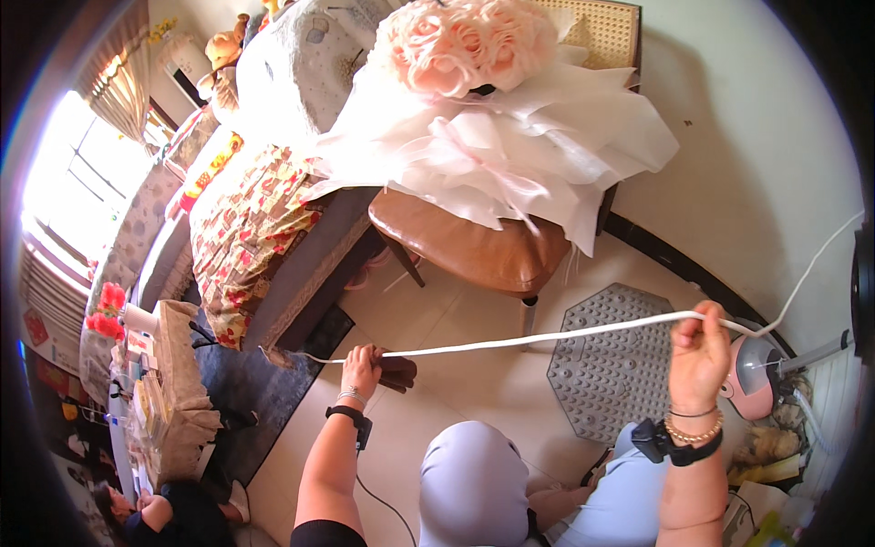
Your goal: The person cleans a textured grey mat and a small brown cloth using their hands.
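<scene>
A white cable (547,337) runs stretched between my two hands, above the tiled floor. My left hand (361,372) is closed around its left part and also touches a dark brown item (398,373), whose kind I cannot tell. On the right, my right hand (702,349) is raised and pinches the cable between thumb and fingers. From there the cable sags, then rises along the wall to the right. Its thin left end passes beyond my left hand towards the edge of the sofa.
A brown leather chair (472,246) bears a large bouquet of pink roses (472,48). On the floor lie a grey studded mat (608,369) and a pink appliance (752,383). A cloth-covered table (178,396) stands left, near a seated person (184,513).
</scene>
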`<state>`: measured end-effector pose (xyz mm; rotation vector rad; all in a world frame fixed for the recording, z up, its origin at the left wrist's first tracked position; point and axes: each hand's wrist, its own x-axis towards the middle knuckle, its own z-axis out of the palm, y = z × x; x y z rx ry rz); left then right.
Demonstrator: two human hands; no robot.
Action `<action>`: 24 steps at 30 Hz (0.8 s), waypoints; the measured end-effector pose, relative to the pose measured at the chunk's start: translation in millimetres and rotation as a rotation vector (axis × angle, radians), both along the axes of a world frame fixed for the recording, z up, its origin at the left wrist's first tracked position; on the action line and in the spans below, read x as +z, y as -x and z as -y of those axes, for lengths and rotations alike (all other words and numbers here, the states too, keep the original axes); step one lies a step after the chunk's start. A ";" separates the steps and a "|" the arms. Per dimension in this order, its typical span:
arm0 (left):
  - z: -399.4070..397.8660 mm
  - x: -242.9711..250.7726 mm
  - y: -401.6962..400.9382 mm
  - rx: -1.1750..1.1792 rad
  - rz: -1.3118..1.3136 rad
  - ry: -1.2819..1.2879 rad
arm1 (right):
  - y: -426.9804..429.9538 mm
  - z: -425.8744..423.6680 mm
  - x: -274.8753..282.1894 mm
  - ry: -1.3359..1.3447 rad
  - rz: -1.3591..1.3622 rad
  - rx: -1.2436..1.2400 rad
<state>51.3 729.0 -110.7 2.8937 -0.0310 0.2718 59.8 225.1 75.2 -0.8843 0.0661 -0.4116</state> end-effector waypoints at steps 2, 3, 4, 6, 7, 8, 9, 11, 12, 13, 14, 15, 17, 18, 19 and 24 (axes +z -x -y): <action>-29.3 -14.0 0.3 0.048 -0.006 -0.034 | -2.4 0.8 1.5 -0.005 -0.017 -0.037; -39.8 -19.7 -2.0 0.084 -0.035 -0.040 | -2.8 7.8 -1.1 -0.002 -0.009 -0.032; -55.4 -26.6 -2.1 0.113 -0.043 -0.026 | -3.9 9.4 -1.9 -0.001 -0.027 -0.055; -82.7 -38.8 -0.3 0.154 -0.038 -0.080 | -5.1 6.2 -2.3 0.024 -0.035 -0.055; -95.2 -43.3 1.4 0.167 -0.032 -0.108 | -5.6 3.3 -4.0 0.032 -0.044 -0.052; -108.2 -48.5 0.7 0.178 -0.008 -0.139 | -6.2 0.5 -6.1 0.032 -0.031 -0.045; -108.6 -50.9 -7.1 0.190 -0.035 -0.137 | -4.8 0.9 -1.0 0.049 -0.014 -0.049; -130.3 -52.5 -4.3 0.228 -0.003 -0.160 | -7.3 -3.5 -2.9 0.022 -0.034 -0.053; -139.5 -57.7 -7.6 0.247 -0.007 -0.164 | -7.0 -2.1 4.6 0.013 -0.007 -0.055; -145.6 -56.3 -6.9 0.268 -0.042 -0.167 | -7.9 -0.8 5.0 -0.006 0.014 -0.056; -154.8 -60.5 -5.9 0.283 -0.058 -0.159 | -9.1 -0.1 4.6 -0.010 0.022 -0.039; -165.0 -62.3 -3.0 0.298 -0.074 -0.155 | -9.8 0.7 5.2 -0.008 0.017 -0.042; -186.0 -64.7 5.9 0.388 -0.077 -0.101 | -11.3 3.4 4.3 -0.050 0.014 -0.011; -197.6 -64.1 12.8 0.423 -0.064 -0.091 | -13.1 5.4 2.2 -0.019 0.055 0.029; -200.3 -62.5 14.5 0.453 -0.050 -0.075 | -13.7 4.3 1.6 -0.019 0.051 0.023; -208.0 -51.7 38.8 0.444 0.097 -0.093 | -13.4 0.7 2.5 -0.050 0.049 0.091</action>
